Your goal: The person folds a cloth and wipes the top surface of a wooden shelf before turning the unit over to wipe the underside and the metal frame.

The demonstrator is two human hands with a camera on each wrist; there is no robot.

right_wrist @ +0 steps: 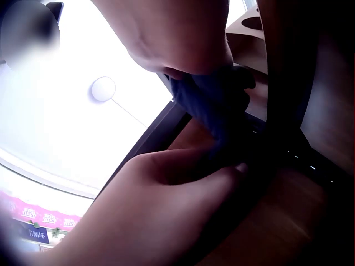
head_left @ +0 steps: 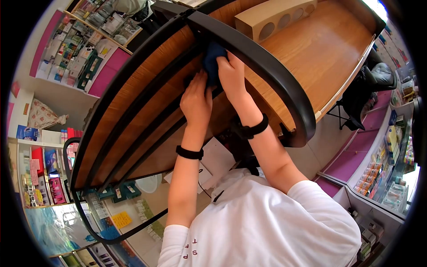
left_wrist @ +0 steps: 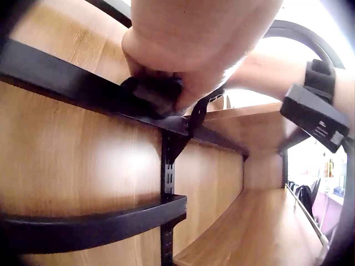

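A dark blue cloth [head_left: 212, 62] is bunched against the black metal rails at the corner where the curved black arm joins the wooden unit. My right hand [head_left: 233, 76] grips it from the arm's side; in the right wrist view that hand [right_wrist: 177, 39] holds the blue cloth [right_wrist: 208, 102] from above. Beside it, my left hand [head_left: 195, 100] reaches along the rails, its fingertips partly hidden. The left wrist view has my left hand [left_wrist: 194, 44] curled over dark cloth [left_wrist: 158, 94] on a black rail [left_wrist: 66, 83].
A cardboard piece with round holes [head_left: 275, 20] lies on the wooden shelf [head_left: 320, 58] at the right. A black curved arm [head_left: 267, 66] arches over that side. Shop displays [head_left: 58, 178] stand around, and a black chair [head_left: 362, 93] is behind the shelf.
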